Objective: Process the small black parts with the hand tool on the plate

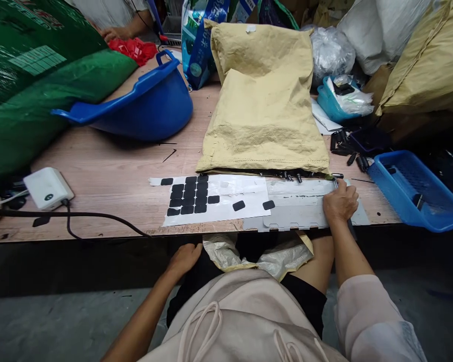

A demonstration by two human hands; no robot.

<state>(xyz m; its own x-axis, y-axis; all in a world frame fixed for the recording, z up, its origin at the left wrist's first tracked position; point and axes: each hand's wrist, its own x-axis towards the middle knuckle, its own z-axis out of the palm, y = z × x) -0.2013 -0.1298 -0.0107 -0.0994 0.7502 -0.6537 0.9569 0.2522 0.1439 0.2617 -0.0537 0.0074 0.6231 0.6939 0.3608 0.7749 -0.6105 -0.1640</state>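
My right hand is closed around a slim tool whose metal tip points away from me. A dark end of that tool shows below my wrist; its exact kind is unclear. Under this hand lies a grey-white board. My left hand rests low by my thigh at the table edge, its fingers mostly hidden. Beside it, an open bag with a silvery lining lies across my lap. On the table, a white sheet carries rows of black rounded stickers; a few sit apart from the rows.
A large tan sack stands behind the sheet, small dark metal pieces along its front edge. A blue basin and white box with cables are left. A blue basket stands right. Another person's hand is far left.
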